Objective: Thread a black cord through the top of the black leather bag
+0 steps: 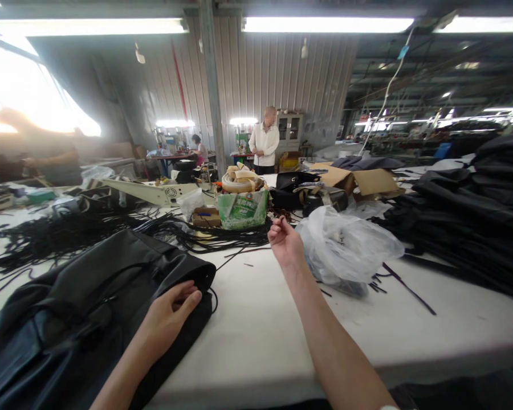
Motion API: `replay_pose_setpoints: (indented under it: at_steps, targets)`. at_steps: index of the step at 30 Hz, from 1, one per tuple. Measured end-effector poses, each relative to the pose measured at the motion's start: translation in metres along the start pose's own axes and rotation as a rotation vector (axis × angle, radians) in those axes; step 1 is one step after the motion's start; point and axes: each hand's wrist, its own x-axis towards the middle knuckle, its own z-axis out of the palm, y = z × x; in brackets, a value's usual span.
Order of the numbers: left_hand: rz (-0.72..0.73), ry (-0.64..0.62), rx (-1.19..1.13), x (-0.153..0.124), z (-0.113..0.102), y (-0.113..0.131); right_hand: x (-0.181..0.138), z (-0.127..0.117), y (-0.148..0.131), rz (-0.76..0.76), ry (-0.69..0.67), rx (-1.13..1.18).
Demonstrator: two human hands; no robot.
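A black bag (pixel 123 265) with thin black drawcords lies on the table at the left. My left hand (pixel 171 313) rests at the bag's right edge, its fingers curled in against the dark material and its thumb alongside. Raised over the table, my right hand (pixel 285 242) has thumb and fingers pinched together. What is between those fingertips is too small to make out. Beyond both hands runs a bundle of long black cords (pixel 196 236). A clear plastic bag (pixel 346 245) stands just right of my right hand, its contents mostly hidden.
A green and white box (pixel 243 209) holds rolls of pale tape (pixel 239 181). Black pieces (pixel 465 193) are piled high at the right, near an open cardboard box (pixel 376 182). Short black strips (pixel 378 285) lie on the white table (pixel 248 336). A person in white (pixel 265 139) stands farther back.
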Motion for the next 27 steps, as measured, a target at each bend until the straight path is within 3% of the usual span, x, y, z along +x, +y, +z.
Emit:
replay_pose_setpoints:
  at_steps: [4,7,10,12,15,17,21,27]
  targets:
    - [0.158,-0.029,0.219,-0.012,0.007,0.0,0.005,-0.014,-0.037,-0.193,0.056,0.076]
    - [0.26,0.016,0.302,-0.014,0.01,-0.01,0.006,-0.02,-0.052,-0.312,0.093,0.091]
    - [0.286,0.157,0.35,-0.013,0.009,-0.021,0.004,-0.017,-0.052,-0.403,0.076,-0.01]
    - [0.297,0.228,0.398,-0.013,0.009,-0.024,0.0,-0.013,-0.048,-0.549,0.106,-0.124]
    - [0.338,0.217,0.5,-0.02,0.012,-0.025,-0.006,-0.007,-0.044,-0.88,0.274,-0.289]
    - [0.347,0.157,0.584,-0.026,0.017,-0.024,-0.01,-0.005,-0.042,-0.992,0.36,-0.417]
    - [0.278,0.114,0.647,-0.033,0.024,-0.026,-0.015,-0.003,-0.037,-1.039,0.368,-0.556]
    - [0.28,0.149,0.654,-0.028,0.032,-0.029,-0.018,0.0,-0.037,-1.043,0.368,-0.507]
